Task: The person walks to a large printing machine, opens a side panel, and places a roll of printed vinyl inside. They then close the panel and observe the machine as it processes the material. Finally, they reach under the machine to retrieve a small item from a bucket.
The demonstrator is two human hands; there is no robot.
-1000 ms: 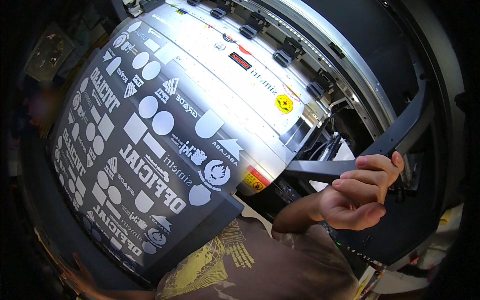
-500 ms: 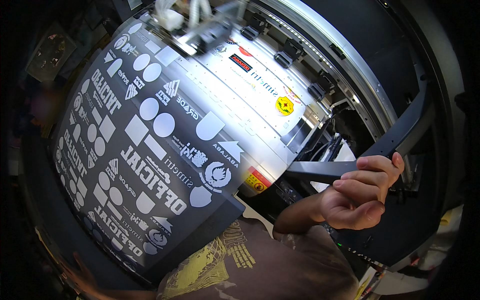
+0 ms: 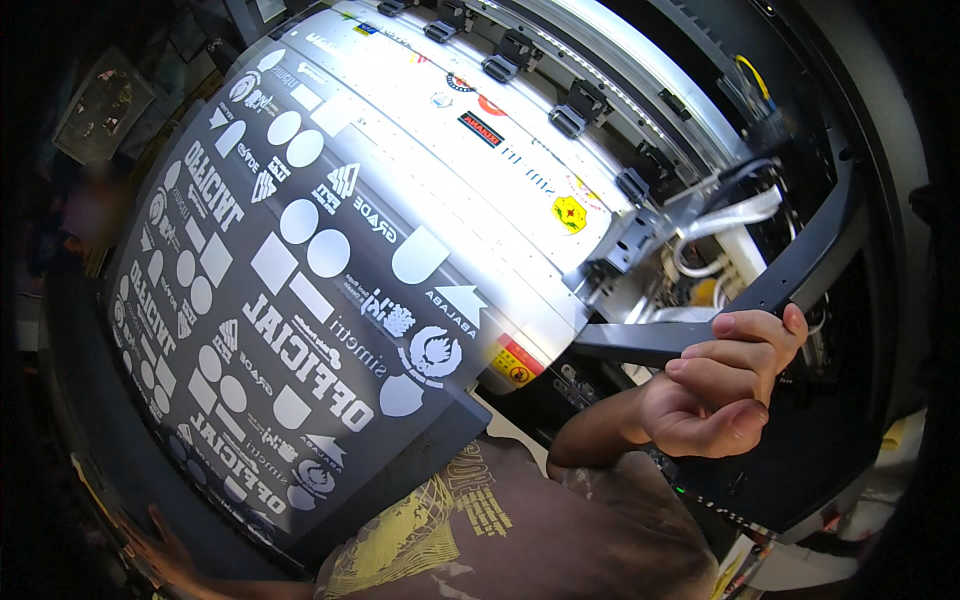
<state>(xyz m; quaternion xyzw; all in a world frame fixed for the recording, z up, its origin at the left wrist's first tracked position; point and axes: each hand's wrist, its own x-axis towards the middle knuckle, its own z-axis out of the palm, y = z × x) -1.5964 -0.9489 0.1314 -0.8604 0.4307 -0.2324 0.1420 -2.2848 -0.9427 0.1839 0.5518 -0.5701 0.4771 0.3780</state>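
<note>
The dark hinged cover [image 3: 800, 270] of a wide-format printer stood raised at the right of the head view, its long edge running from the lower middle up toward the upper right. The right hand [image 3: 715, 385] held that edge from below, its grip clenched around the bar with the fingers [image 3: 745, 335] curled over the top and the thumb tucked under. Just past the cover lay the open carriage bay, with white cables [image 3: 730, 225] and a grey bracket [image 3: 630, 235] in view. To the left, the pale printer bed [image 3: 470, 170] sloped down, edged by a row of black pinch clamps [image 3: 570, 115]. A sheet of dark film [image 3: 290, 330], printed with white shapes and lettering, hung from the bed toward the person's lap. The left hand [image 3: 160, 550] rested at the lower left under the film's bottom edge, fingers spread; whether its grip held anything could not be told. A dark shirt with a yellow print [image 3: 440, 520] filled the bottom.
</note>
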